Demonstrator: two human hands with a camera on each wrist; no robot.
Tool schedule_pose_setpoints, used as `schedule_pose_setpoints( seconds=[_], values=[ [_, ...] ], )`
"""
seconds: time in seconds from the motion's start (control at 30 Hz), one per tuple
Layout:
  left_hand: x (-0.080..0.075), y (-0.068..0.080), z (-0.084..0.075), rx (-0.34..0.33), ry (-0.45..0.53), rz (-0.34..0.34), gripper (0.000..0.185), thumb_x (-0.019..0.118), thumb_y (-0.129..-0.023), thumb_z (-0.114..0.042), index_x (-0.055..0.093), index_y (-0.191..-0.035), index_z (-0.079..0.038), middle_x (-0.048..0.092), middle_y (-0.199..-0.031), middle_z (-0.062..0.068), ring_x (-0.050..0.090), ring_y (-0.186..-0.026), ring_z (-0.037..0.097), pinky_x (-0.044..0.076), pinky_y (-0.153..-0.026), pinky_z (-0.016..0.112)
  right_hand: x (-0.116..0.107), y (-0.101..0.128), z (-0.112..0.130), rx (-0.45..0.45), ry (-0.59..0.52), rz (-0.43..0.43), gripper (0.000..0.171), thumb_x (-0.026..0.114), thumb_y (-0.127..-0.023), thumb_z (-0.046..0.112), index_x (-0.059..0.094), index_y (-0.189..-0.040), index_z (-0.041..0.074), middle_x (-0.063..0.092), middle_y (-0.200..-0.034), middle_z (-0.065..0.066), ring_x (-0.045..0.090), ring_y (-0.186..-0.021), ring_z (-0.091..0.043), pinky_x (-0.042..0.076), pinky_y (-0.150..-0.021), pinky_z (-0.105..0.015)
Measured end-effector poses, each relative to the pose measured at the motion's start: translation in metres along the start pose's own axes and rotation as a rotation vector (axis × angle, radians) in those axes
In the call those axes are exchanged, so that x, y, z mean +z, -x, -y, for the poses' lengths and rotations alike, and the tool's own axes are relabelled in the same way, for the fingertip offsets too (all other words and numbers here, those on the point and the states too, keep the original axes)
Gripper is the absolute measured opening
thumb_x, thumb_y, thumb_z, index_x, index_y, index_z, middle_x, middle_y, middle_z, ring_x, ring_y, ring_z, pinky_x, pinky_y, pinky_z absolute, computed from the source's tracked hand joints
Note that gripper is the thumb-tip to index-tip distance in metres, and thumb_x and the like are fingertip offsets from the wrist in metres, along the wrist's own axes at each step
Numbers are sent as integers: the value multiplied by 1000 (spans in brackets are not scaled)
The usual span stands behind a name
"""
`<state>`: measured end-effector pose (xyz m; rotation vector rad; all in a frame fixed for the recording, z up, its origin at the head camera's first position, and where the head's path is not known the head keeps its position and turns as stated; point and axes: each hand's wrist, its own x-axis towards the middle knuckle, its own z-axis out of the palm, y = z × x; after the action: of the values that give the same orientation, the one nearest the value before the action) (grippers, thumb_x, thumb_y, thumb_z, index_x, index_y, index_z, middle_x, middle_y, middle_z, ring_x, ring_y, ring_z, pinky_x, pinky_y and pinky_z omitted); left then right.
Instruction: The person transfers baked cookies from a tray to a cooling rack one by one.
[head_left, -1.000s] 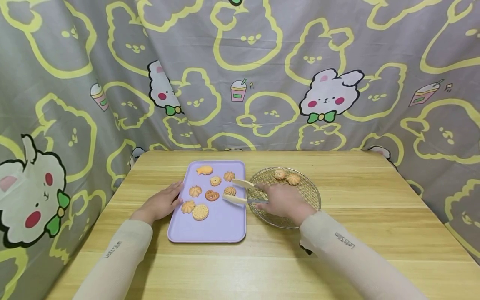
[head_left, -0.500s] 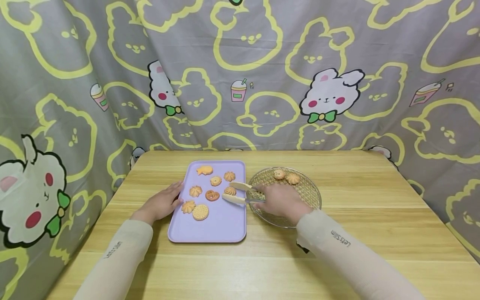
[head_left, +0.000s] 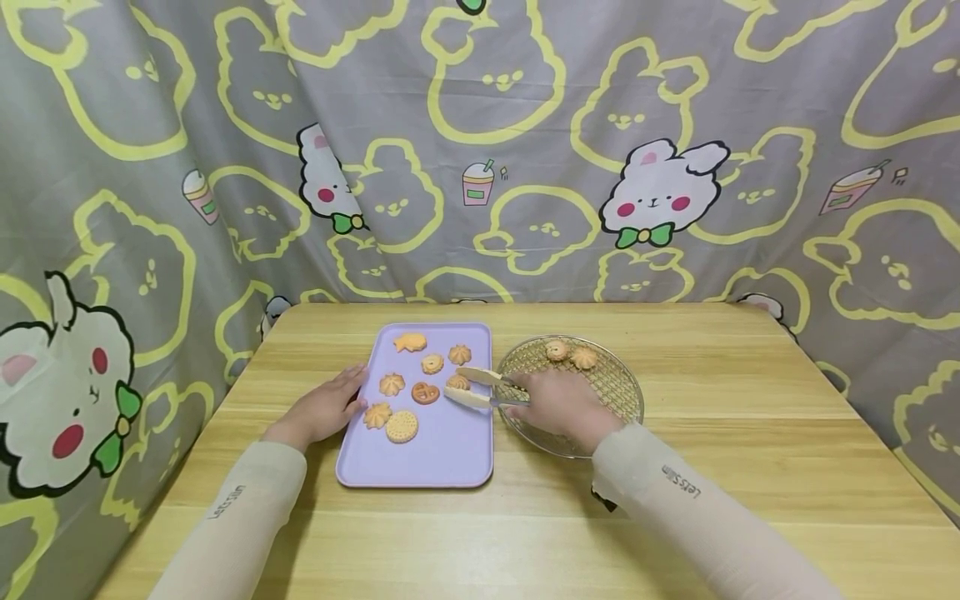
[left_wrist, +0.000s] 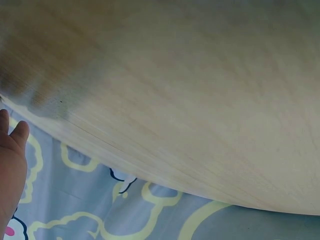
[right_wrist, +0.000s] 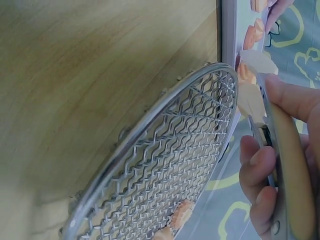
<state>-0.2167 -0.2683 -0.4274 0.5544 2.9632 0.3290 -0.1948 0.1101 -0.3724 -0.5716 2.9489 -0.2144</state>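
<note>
My right hand (head_left: 564, 402) grips a pair of tongs (head_left: 480, 376) with cream-coloured tips, reaching left across the wire rack. Between the tips sits a round swirl cookie (head_left: 458, 382) on the lilac tray (head_left: 412, 467). In the right wrist view, thumb and fingers press the tongs' handles (right_wrist: 291, 170) from both sides. My left hand (head_left: 318, 411) lies along the tray's left edge, its fingers extended and touching the rim. Around the swirl cookie lie a pretzel cookie (head_left: 425, 392), a fish-shaped cookie (head_left: 410, 342), a round dotted cookie (head_left: 402, 427) and several flower-shaped ones.
A round wire rack (head_left: 618, 392) stands right of the tray, partly beneath my right hand. It bears a ring-like cookie (head_left: 557, 350) and a flower-shaped cookie (head_left: 583, 358) at its back. Both lie on a wooden table (head_left: 720, 400), with a patterned curtain (head_left: 540, 275) behind.
The tongs' upper tip has come down toward the lower one, narrowing around the swirl cookie. My right hand has shifted slightly left; my left hand stays at the tray.
</note>
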Motion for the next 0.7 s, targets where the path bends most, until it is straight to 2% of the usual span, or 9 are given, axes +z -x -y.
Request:
schedule_pose_setpoints(
  seconds=[0.27,0.7],
  values=[
    [0,0,0,7,-6,-7,60,46,-101,-31,28,-148,3,25,-152,21,23,-138,40,24,-110,53,1,3,-2,15,-65,-28,61,61,-88,53,46,-143,31,62,-78,0,49,-49,-16,42,-39,-33],
    [0,0,0,7,-6,-8,60,46,-101,-29,28,-148,3,25,-152,21,23,-138,40,24,-110,52,4,10,-18,37,-134,-124,62,61,-86,55,47,-142,31,61,-72,-1,46,-48,-16,39,-39,-34]
  ],
)
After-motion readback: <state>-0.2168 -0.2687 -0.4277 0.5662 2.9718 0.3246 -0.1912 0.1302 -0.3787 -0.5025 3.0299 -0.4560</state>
